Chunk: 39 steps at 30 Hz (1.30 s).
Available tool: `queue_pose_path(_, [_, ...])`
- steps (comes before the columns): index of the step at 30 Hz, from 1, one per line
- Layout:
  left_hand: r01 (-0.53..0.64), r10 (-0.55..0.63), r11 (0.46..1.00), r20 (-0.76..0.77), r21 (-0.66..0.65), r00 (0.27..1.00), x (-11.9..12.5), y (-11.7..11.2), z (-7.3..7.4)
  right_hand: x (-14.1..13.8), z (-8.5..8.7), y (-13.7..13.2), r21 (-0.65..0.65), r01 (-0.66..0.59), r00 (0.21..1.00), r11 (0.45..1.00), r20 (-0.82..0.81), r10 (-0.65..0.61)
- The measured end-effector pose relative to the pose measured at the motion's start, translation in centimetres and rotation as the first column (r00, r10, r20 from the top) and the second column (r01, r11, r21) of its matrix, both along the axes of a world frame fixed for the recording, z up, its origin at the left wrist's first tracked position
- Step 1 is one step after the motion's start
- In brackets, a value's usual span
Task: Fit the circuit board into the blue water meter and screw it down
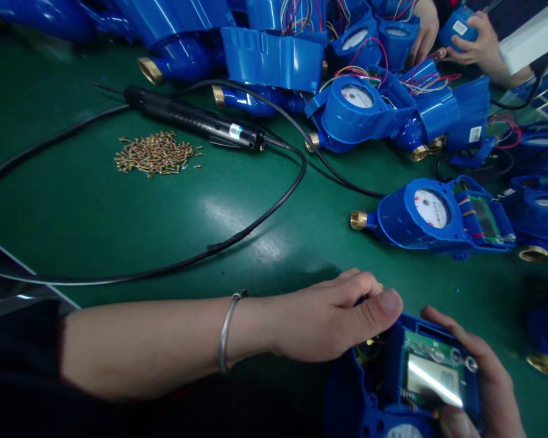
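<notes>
My right hand (481,380) grips the side of a blue plastic water meter (432,350) near the bottom edge of the view, with its green circuit board and glossy display (433,380) facing up. My left hand (338,316) reaches in from the left and rests over the meter's rim, with its fingers pinched together. A small brass screw (381,286) shows at those fingertips, mostly hidden. Much of the meter's lower part lies out of view.
An electric screwdriver (196,120) with a black cable (141,258) and a pile of brass screws (155,154) lie on the green work mat (119,213). Several blue meters with brass fittings (432,210) lie ahead. A co-worker's hand (472,42) holds a meter at top right.
</notes>
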<state>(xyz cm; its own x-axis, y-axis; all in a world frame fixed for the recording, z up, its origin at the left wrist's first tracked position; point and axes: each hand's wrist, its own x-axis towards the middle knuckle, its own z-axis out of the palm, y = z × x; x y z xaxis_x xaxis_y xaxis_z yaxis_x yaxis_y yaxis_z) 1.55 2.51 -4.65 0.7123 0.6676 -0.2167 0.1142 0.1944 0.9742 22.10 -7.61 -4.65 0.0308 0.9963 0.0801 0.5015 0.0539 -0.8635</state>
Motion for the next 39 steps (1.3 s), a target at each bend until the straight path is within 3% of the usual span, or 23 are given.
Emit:
queue_pose_path(3, [-0.013, 0.012, 1.000, -0.030, -0.020, 0.999, 0.0, -0.1, 0.0, -0.4, 0.2, -0.2, -0.004, 0.069, 0.998, 0.998, 0.015, -0.069])
queue_pose_path(9, [-0.027, 0.018, 0.998, -0.148, -0.059, 0.989, 0.2, -0.2, 0.7, -0.7, 0.5, -0.3, -0.045, 0.092, 0.994, 0.995, -0.045, -0.095])
queue_pose_path(15, [-0.099, 0.094, 0.994, -0.077, -0.052, 0.993, 0.8, -0.7, 0.4, 0.4, -0.6, -0.3, -0.040, 0.021, 0.987, 0.999, -0.160, -0.027])
queue_pose_path(19, [-0.116, 0.118, 0.983, 0.006, -0.139, 0.993, 1.1, -0.8, 0.3, 0.6, -1.3, -0.3, -0.052, -0.011, 0.954, 0.999, -0.299, -0.005])
queue_pose_path(21, [-0.093, 0.105, 0.972, 0.045, -0.214, 0.993, 1.2, -0.7, 0.4, 0.5, -1.5, -0.1, -0.082, -0.041, 0.885, 0.996, -0.465, -0.002])
queue_pose_path(25, [-0.061, 0.088, 0.957, 0.086, -0.283, 0.992, 1.2, -0.6, 0.6, 0.0, -1.1, 0.6, -0.091, -0.138, 0.648, 0.986, -0.761, 0.020])
queue_pose_path(29, [-0.083, 0.119, 0.954, 0.111, -0.289, 0.987, 1.2, -0.5, 0.7, -0.2, -0.7, 1.3, -0.118, -0.219, 0.442, 0.969, -0.897, -0.010])
queue_pose_path(31, [-0.073, 0.106, 0.955, 0.102, -0.289, 0.989, 1.2, -0.5, 0.8, -0.1, -0.8, 1.5, -0.106, -0.265, 0.390, 0.958, -0.921, 0.006])
queue_pose_path(35, [-0.064, 0.090, 0.957, 0.078, -0.284, 0.993, 1.2, -0.3, 0.9, 0.7, -1.1, 1.6, -0.061, -0.321, 0.398, 0.945, -0.914, 0.076])
queue_pose_path(39, [-0.049, 0.068, 0.957, 0.056, -0.285, 0.996, 1.1, 0.0, 0.6, 1.8, -1.1, 1.3, -0.072, -0.367, 0.559, 0.927, -0.814, 0.158])
